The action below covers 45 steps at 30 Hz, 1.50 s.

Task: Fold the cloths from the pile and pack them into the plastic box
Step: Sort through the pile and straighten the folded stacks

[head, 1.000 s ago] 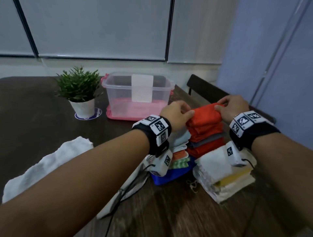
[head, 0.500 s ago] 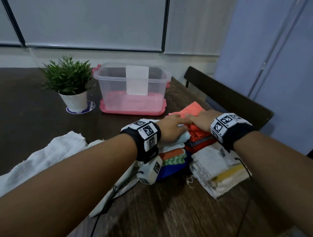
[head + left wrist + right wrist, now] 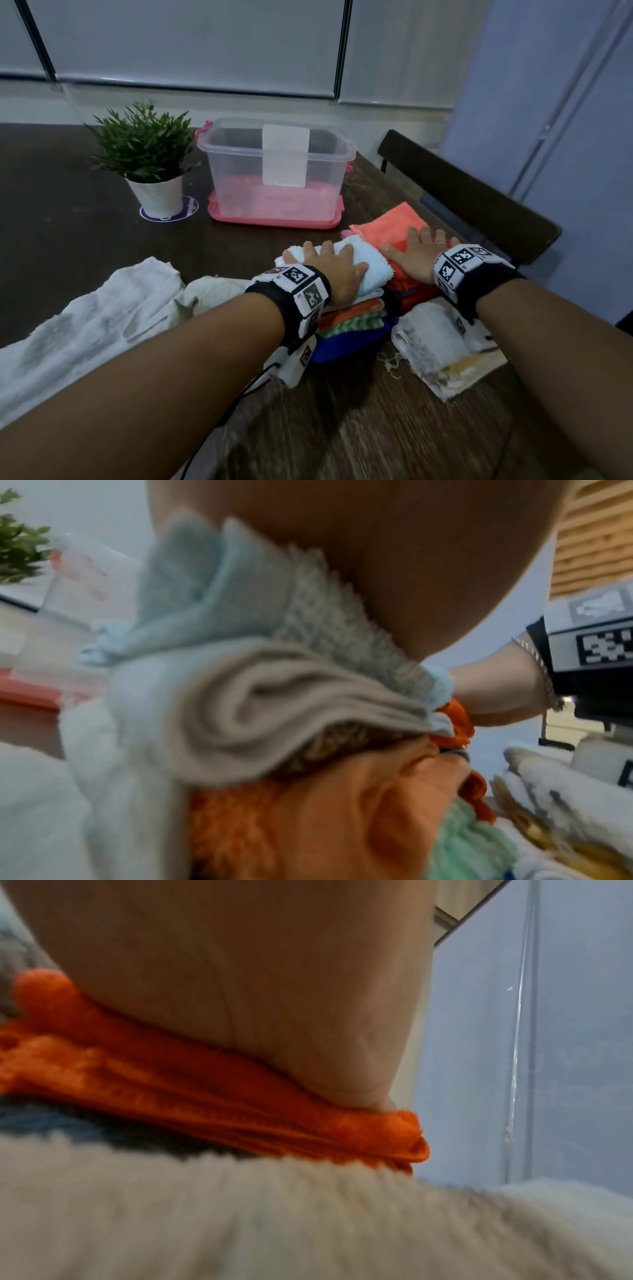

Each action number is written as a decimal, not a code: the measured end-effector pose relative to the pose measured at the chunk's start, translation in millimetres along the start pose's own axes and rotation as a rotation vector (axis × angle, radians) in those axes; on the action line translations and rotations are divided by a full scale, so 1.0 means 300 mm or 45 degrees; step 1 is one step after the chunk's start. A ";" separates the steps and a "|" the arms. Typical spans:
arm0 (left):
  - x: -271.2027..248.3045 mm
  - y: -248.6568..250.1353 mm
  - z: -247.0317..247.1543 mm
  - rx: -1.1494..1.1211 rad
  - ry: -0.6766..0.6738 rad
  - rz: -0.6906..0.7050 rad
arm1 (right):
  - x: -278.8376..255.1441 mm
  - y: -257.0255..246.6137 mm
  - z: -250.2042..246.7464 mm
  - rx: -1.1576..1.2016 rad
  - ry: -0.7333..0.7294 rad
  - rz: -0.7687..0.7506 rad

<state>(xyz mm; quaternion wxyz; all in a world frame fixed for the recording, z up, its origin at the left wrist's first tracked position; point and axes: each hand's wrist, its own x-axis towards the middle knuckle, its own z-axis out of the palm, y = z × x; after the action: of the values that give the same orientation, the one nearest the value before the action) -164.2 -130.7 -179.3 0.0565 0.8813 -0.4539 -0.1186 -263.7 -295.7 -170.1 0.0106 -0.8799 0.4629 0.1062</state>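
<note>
Orange terry cloth (image 3: pixel 394 226) lies atop the folded pile beside the clear plastic box (image 3: pixel 274 171). Right hand (image 3: pixel 416 255) presses it flat, fingers spread; left hand (image 3: pixel 330 270) flattens the pale-blue towel (image 3: pixel 373 265). Smooth outward evenly before folding.

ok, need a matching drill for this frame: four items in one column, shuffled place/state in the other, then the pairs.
Items
1. light blue cloth
2. orange cloth
3. plastic box
4. potted plant

Place or state
A. on a round blue coaster
B. standing on its pink lid
C. under the flat right hand
D. under the left hand, topping a mixed stack

Pairs: 1-D, 2-C, 3-B, 4-A
</note>
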 end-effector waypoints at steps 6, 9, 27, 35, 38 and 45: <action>-0.044 0.000 -0.084 -0.190 0.027 0.117 | -0.037 0.011 -0.099 0.079 0.018 -0.044; -0.082 -0.050 -0.144 -0.528 0.320 0.110 | -0.106 0.003 -0.172 0.163 0.137 -0.076; -0.405 -0.781 -0.140 -0.052 -0.162 -0.051 | -0.516 -0.678 0.058 -0.092 0.022 -0.920; -0.404 -0.842 -0.117 0.045 0.036 -0.164 | -0.458 -0.676 0.047 0.011 0.118 -0.829; -0.402 -0.891 -0.084 0.196 -0.150 -0.347 | -0.457 -0.678 0.050 0.015 0.054 -0.831; -0.389 -0.966 -0.050 0.074 0.103 -0.479 | -0.505 -0.744 0.027 0.152 0.120 -0.944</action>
<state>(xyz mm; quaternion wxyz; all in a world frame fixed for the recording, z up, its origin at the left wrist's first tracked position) 2.4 132.8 -206.4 0.0261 0.9559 -0.2818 -0.0785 -165.8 -44.2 -166.1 0.0782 -0.9895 0.1182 0.0275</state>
